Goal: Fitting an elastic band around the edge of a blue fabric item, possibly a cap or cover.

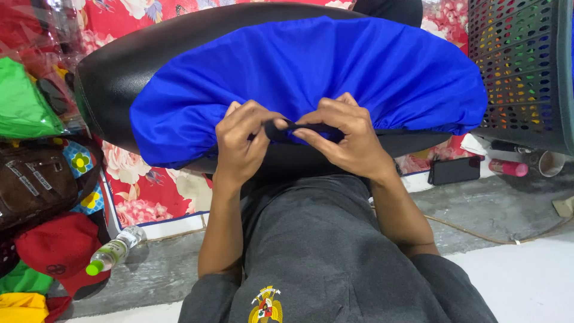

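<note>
A bright blue fabric cover (311,72) is stretched over a black padded seat (119,72) that lies across my lap. My left hand (239,143) and my right hand (344,134) meet at the near hem of the cover. Both pinch a dark elastic edge (287,128) of the cloth between thumb and fingers. The blue cloth bunches in gathers along that hem. The underside of the seat is hidden by my hands and grey shirt.
A dark green plastic crate (526,72) stands at the right. A black phone (454,170), a pink tube (508,167) and a cup (550,162) lie on the floor. At the left lie a brown bag (36,185), a red cap (60,248), a green-capped bottle (113,251) and a green bag (24,101).
</note>
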